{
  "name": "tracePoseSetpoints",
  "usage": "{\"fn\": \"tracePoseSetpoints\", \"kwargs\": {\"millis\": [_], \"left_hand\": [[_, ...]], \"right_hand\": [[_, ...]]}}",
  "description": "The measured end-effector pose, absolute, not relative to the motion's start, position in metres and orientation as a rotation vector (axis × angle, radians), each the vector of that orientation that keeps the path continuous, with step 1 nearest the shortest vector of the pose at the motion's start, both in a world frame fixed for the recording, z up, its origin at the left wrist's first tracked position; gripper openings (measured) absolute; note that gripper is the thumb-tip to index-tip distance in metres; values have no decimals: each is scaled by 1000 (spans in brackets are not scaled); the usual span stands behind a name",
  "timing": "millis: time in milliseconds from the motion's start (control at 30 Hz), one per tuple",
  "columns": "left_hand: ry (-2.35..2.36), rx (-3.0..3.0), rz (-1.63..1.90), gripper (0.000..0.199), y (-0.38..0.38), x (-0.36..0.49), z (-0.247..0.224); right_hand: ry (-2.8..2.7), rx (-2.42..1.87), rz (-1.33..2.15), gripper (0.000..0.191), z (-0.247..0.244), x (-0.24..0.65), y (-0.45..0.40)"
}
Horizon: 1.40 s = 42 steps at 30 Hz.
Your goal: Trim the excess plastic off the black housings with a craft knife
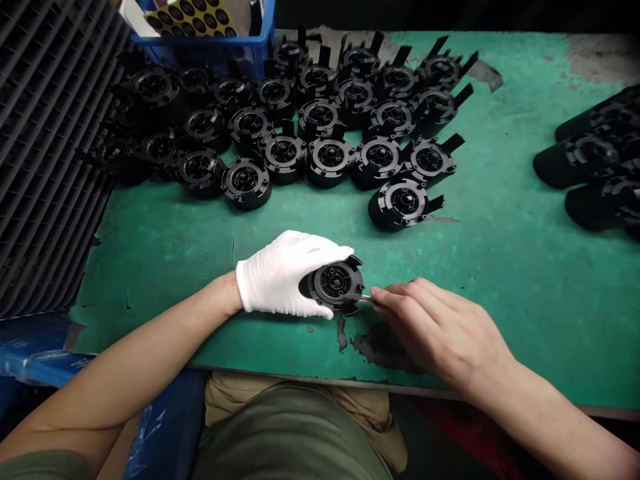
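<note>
My left hand (287,275), in a white glove, is wrapped round a round black plastic part (336,283) from its left side. Slots and ribs show on the part's upward face. My bare right hand (433,327) pinches a thin metal tool (367,298), whose tip reaches over the lower right of that face. Most of the tool is hidden inside the right hand. Both hands are above the green tabletop (500,267), close to its front edge.
Several similar black parts (330,155) stand in rows behind my hands. More black cylinders (577,160) are at the right. A blue bin (215,57) holding yellow sticker sheets (193,19) is at the back left. Stacked black trays (45,133) rise along the left side.
</note>
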State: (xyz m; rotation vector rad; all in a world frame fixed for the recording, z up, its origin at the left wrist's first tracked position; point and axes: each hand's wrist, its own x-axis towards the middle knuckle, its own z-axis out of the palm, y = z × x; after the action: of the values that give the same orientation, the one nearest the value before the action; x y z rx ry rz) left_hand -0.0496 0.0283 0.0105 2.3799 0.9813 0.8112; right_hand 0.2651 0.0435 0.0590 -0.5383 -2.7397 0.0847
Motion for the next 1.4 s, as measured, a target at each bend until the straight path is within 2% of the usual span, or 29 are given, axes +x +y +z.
{"fn": "tracePoseSetpoints", "kwargs": {"millis": [200, 700, 1067, 1400], "left_hand": [[985, 2362, 775, 95, 29, -49, 11], [983, 2376, 800, 96, 28, -50, 10], [973, 2376, 798, 96, 29, -50, 12], [973, 2354, 782, 95, 29, -49, 13]], "right_hand": [[-2787, -510, -2, 23, 60, 265, 56], [-2804, -434, 73, 15, 59, 266, 68], [-2782, -444, 112, 19, 60, 265, 66], [-2840, -351, 19, 8, 68, 257, 74]]}}
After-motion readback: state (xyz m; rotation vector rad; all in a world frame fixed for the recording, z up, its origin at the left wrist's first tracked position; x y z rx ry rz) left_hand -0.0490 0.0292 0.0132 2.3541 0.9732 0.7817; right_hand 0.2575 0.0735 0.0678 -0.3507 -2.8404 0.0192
